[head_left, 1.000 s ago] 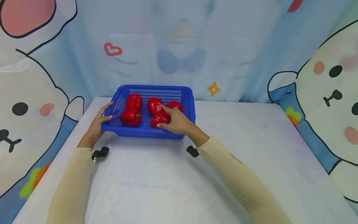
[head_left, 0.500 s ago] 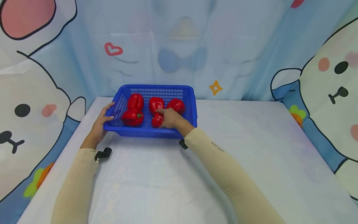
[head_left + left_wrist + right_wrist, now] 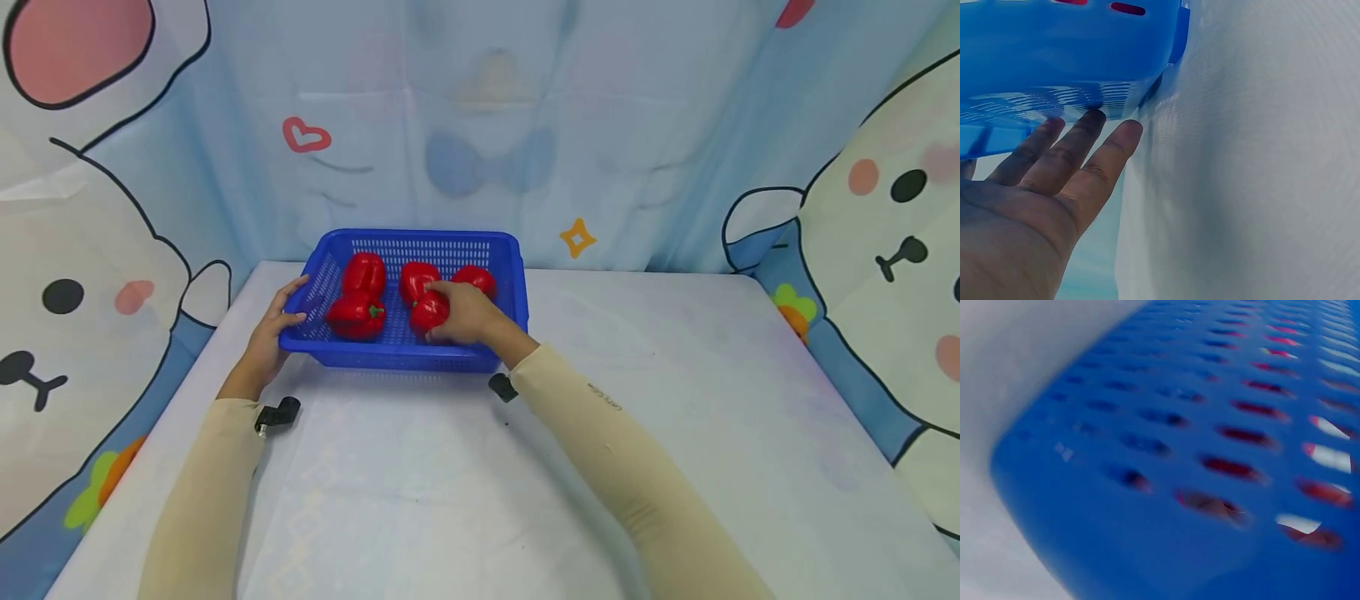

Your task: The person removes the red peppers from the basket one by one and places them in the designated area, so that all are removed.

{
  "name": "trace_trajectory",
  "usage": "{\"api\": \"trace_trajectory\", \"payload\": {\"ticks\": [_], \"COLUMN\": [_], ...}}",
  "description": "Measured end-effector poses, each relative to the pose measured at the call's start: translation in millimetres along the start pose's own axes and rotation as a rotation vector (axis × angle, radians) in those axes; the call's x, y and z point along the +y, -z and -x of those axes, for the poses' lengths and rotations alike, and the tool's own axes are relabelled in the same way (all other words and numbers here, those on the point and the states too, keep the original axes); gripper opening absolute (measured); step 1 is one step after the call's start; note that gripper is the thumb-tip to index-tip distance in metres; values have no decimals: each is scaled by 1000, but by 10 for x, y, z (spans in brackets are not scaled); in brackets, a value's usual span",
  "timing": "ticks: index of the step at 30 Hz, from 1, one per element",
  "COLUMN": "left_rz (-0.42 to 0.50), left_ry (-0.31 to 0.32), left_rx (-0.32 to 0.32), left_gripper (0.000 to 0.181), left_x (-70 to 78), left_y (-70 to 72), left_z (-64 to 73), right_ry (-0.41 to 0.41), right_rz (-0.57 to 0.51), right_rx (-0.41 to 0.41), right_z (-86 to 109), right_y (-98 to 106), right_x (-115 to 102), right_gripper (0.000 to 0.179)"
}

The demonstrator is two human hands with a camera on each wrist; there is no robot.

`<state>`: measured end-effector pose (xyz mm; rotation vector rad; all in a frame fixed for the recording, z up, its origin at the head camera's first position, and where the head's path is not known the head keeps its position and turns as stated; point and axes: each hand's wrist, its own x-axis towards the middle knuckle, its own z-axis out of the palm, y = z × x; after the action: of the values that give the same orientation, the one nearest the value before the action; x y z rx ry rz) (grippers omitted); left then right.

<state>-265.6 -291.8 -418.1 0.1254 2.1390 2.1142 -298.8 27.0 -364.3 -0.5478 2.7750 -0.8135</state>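
Note:
In the head view, a blue plastic basket (image 3: 420, 358) with slotted walls holds several red bell peppers. My right hand (image 3: 472, 317) reaches over its front rim and grips the front-middle bell pepper (image 3: 429, 313) between thumb and fingers. Behind that one sits another bell pepper (image 3: 417, 279), and a third bell pepper (image 3: 474, 279) is partly covered by the hand. My left hand (image 3: 264, 337) rests at the basket's left side, thumb at the rim. In the left wrist view its fingers (image 3: 1094, 172) lie fairly straight against the outer wall. The right wrist view is blurred basket wall (image 3: 1147, 531).
Two more bell peppers, one at the back (image 3: 363, 273) and one with a green stem (image 3: 356, 315), sit in the basket's left part. A white-covered table (image 3: 390, 500) carries the basket. A printed blue curtain (image 3: 480, 125) hangs close behind it.
My right hand shifted left, then back slightly right, its fingers closing around the front-middle bell pepper, which has shifted slightly. The left hand stays at the basket's left side.

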Motion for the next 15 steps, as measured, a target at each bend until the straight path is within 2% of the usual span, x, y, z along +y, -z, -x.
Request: {"api": "trace_trajectory", "payload": {"ticks": [3, 9, 12, 15], "left_rz": [1, 10, 20, 23], "left_ry": [0, -8, -8, -8], "left_rx": [0, 3, 7, 3], "left_gripper": [65, 64, 65, 65], "left_x": [-5, -22, -30, -27], "left_y": [-8, -19, -8, -11], "left_z": [-7, -3, 12, 16], "right_ry": [18, 50, 37, -1], "right_rz": [-46, -89, -139, -206], "right_rx": [26, 100, 172, 283], "right_z": [49, 153, 186, 211], "right_y": [149, 576, 803, 1018], "right_x": [-12, 8, 100, 277], "right_gripper": [87, 83, 83, 85]}}
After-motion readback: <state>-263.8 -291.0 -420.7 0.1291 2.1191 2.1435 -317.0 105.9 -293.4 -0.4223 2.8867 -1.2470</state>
